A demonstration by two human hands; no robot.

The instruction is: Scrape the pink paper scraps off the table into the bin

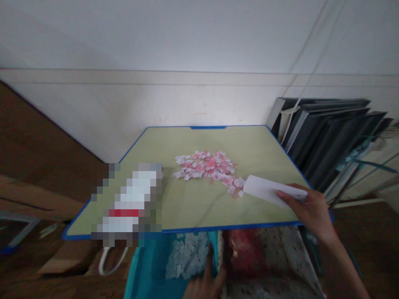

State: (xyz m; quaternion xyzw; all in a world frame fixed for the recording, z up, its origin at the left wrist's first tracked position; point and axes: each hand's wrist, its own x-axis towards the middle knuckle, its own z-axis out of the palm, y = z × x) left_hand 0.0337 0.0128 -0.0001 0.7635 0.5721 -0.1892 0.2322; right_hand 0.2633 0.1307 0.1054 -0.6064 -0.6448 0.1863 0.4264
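My right hand (311, 211) holds a flat white card (268, 190) at the right front of a small green table with a blue rim (199, 229). The card's far end touches a heap of small pink and white paper scraps (208, 168) spread over the middle of the tabletop. My left hand (205, 282) is below the table's front edge. It holds open the rim of a teal bag (146, 270) that has several pale paper scraps (187, 255) inside it.
A blurred-out white and red object (131, 203) lies on the table's front left. Dark flat panels (330, 137) lean against the wall on the right. A white wall rises behind the table. Brown boards (37, 195) are on the left, patterned cloth (264, 257) below.
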